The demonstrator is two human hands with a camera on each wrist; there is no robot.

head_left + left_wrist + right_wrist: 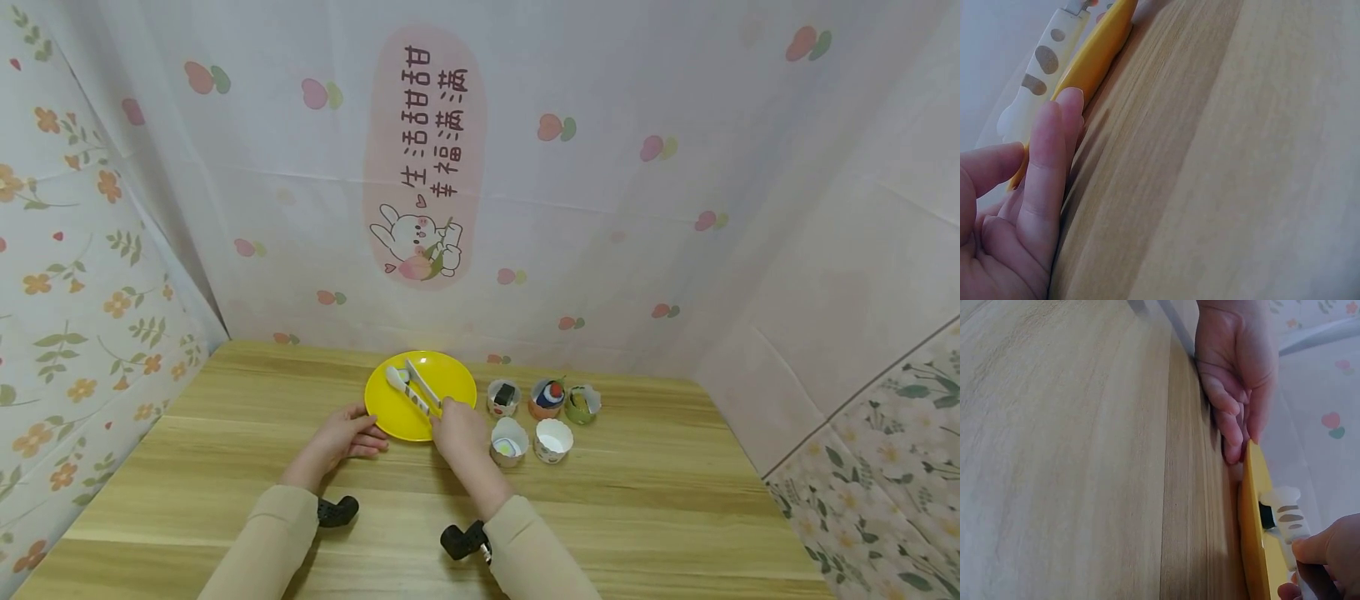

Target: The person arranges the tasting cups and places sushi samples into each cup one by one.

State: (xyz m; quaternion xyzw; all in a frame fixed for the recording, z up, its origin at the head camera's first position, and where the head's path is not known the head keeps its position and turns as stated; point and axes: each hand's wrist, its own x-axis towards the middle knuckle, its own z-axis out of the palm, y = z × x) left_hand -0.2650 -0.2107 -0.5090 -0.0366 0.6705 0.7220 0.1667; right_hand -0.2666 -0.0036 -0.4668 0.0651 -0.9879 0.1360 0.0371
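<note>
A round yellow plate point(455, 387) lies near the back of the table. My left hand point(351, 435) pinches its left rim, thumb on the edge and fingers below. On the plate lie a utensil with a white, brown-spotted handle point(1044, 59) and a slim pale piece point(424, 384) beside it. My right hand point(461, 429) holds the spotted-handled utensil between thumb and fingers, over the plate's right front edge. The utensil's metal end is mostly hidden by that hand. A small dark green thing point(1266, 515) shows beside the handle in the right wrist view.
Several small paper cups stand right of the plate. One cup point(492, 406) has a dark piece in it, another point(537, 410) a blue-and-red piece. A green cup point(591, 412) and a white cup point(552, 450) stand near them. A printed curtain point(585, 250) hangs behind the table.
</note>
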